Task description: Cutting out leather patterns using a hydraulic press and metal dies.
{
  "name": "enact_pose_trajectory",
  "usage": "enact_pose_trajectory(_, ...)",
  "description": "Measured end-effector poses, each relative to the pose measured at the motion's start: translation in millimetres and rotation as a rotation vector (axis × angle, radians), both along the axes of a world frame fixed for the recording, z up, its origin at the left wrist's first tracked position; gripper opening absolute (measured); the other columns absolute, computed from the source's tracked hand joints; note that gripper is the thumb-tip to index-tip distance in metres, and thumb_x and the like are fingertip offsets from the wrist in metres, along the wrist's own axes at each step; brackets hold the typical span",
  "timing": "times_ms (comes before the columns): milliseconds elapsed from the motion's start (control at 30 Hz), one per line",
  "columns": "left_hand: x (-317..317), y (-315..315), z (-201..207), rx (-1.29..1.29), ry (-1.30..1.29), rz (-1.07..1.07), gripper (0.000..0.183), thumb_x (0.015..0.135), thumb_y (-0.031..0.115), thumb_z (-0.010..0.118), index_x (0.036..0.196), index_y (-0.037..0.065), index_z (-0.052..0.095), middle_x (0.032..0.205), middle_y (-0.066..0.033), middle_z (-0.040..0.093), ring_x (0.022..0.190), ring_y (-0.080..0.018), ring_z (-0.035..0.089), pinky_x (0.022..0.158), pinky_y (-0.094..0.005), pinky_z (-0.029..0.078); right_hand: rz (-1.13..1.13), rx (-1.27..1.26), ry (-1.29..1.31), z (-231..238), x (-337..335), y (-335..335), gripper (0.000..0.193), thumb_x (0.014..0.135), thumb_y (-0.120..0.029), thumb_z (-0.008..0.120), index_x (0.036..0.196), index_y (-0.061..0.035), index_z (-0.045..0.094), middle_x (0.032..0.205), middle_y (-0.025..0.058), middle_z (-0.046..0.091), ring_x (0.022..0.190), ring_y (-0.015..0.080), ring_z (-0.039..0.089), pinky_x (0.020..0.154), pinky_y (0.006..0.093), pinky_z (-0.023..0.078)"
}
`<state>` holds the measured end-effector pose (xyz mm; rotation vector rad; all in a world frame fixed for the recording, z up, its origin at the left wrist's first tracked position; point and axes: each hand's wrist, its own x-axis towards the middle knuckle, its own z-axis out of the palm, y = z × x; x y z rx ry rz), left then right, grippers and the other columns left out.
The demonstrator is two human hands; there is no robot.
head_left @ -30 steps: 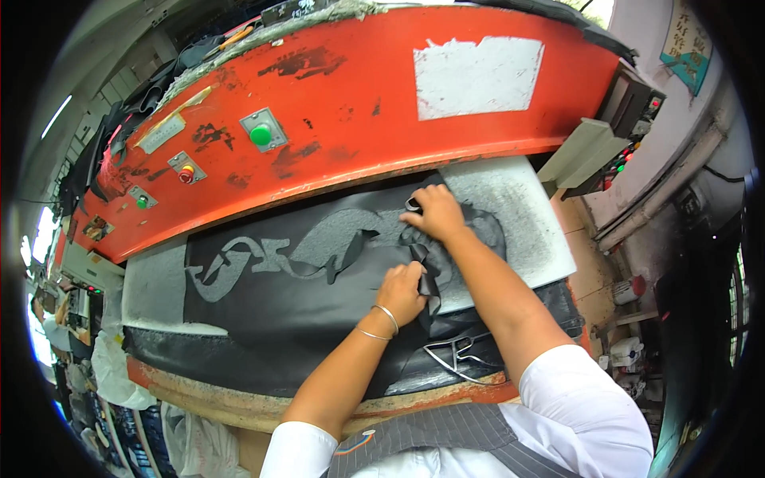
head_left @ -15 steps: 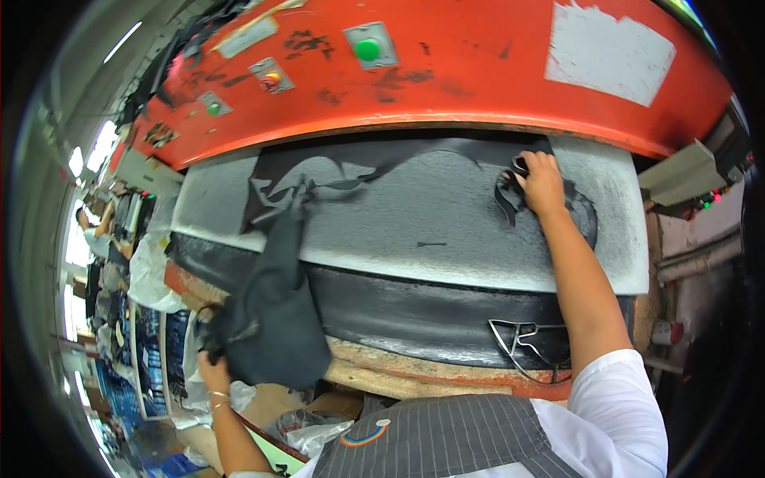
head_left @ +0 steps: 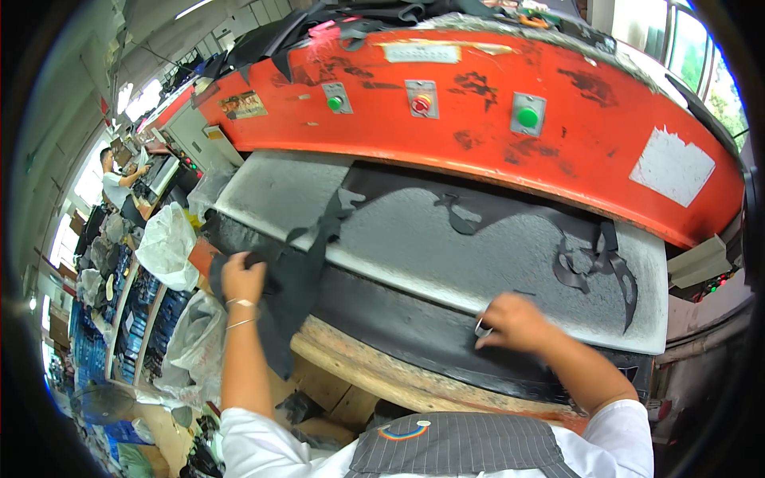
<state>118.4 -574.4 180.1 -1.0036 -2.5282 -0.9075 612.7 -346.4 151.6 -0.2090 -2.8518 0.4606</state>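
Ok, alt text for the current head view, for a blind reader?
The left hand holds a bunched dark sheet at the left of a grey board, and the right hand grips a shiny metal piece, mostly hidden, by the board's front edge. Behind, a red machine carries green and red buttons.

We look down & fwd from the L one of two head-worn fisheye cams, over the pinstriped apron (head_left: pixel 462 448) at bottom ctr, w/ L hand (head_left: pixel 243 280) & R hand (head_left: pixel 516 323) near us & the red machine (head_left: pixel 470 115) bowing across the top, farther off; straight lines bend at the margins.
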Motion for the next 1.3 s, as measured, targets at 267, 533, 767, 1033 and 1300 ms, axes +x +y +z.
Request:
enact_pose_trajectory(267,-0.2,134.8,-66.2,-0.479,-0.106,-0.254,0.08,0.066,0.063,0.073,0.112,-0.002,0.06,0.112,-0.0211,0.056,0.109,-0.0386,0.054,0.092,-0.0453,0.045,0.066,-0.129,-0.272,-3.5,-186.6,-28.7,0.067,0.081,-0.061,0.06,0.122,-0.0078,0.06,0.114,0.0157,0.06,0.109,0.0332,0.054,0.091,0.0445,0.042)
enact_pose_trajectory(533,-81.6,136.7,-69.6,-0.606,-0.336,-0.485,0.043,0.08,0.029,0.063,0.109,-0.003,0.058,0.115,-0.0249,0.059,0.109,-0.0396,0.058,0.091,-0.0472,0.048,-0.506,-0.006,-0.079,-46.1,-409.7,81.5,0.067,0.093,-0.056,0.047,0.145,-0.015,0.039,0.152,0.0165,0.031,0.144,0.0312,0.023,0.116,0.0476,0.02)
enact_pose_trajectory(767,-180.7,21.5,-54.4,-0.556,-0.41,-0.588,0.038,0.085,0.024,0.052,0.112,-0.002,0.059,0.103,-0.0277,0.062,0.102,-0.0453,0.057,0.09,-0.0489,0.045,-0.69,0.008,-0.347,-48.6,-437.1,103.2,0.07,0.095,-0.063,0.028,0.152,-0.0211,0.026,0.16,0.01,0.013,0.148,0.0249,0.007,0.119,0.0476,0.006)
enact_pose_trajectory(1033,-223.9,-139.7,-14.4,0.517,-1.057,-0.016,0.041,0.092,0.027,0.055,0.121,-0.002,0.056,0.108,-0.0136,0.064,0.097,-0.0243,0.063,0.087,-0.0373,0.05,-0.657,-0.04,-0.404,-38.3,-408.4,82.5,0.073,0.095,-0.065,0.026,0.153,-0.0202,0.023,0.16,0.0113,0.012,0.149,0.0254,0.005,0.119,0.0471,0.004)
enact_pose_trajectory(1300,-376.0,-359.6,57.2,0.994,-0.825,-0.217,0.042,0.09,0.03,0.049,0.117,0.0,0.062,0.118,-0.0192,0.064,0.105,-0.0332,0.061,0.092,-0.041,0.047,-0.596,-0.079,-0.31,-22.2,-410.7,76.4,0.071,0.095,-0.064,0.028,0.153,-0.0229,0.023,0.16,0.0118,0.011,0.149,0.0254,0.005,0.119,0.0471,0.004)
